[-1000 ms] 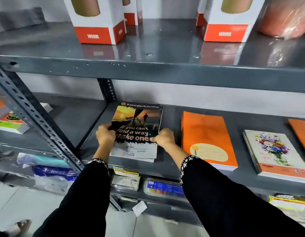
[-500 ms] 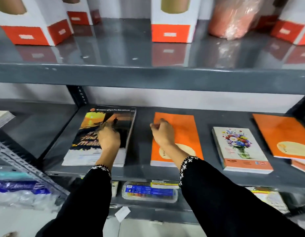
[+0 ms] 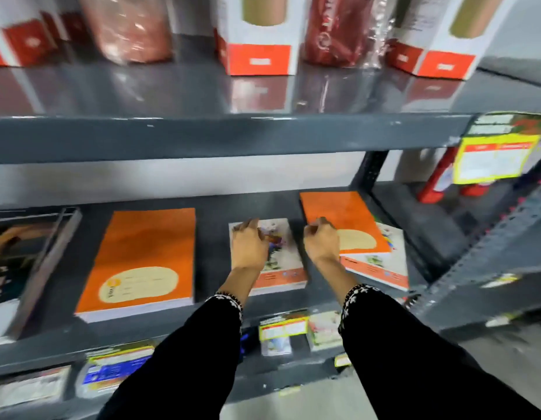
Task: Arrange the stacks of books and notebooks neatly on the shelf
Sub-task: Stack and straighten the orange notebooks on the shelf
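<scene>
On the grey middle shelf (image 3: 214,324) lie several stacks. A dark poster-cover book stack (image 3: 18,262) is at the far left, then an orange notebook stack (image 3: 142,256). My left hand (image 3: 248,242) rests flat on the floral-cover notebook stack (image 3: 283,268), fingers spread. My right hand (image 3: 320,241), fingers curled, is at the left edge of a skewed right stack: an orange notebook (image 3: 345,219) lying crooked over a floral one (image 3: 387,265). Whether the right hand grips anything is unclear.
The shelf above (image 3: 202,137) carries white-and-orange boxes (image 3: 257,40) and wrapped red rolls (image 3: 342,28). A perforated upright (image 3: 367,174) stands just right of the skewed stack. The lower shelf holds small packets (image 3: 281,331) and a crayon box (image 3: 111,371). A yellow label (image 3: 493,159) hangs at right.
My view and both hands have shifted right along the shelf. The left hand left the poster book for the floral stack; the right hand left the orange stack for the skewed right one.
</scene>
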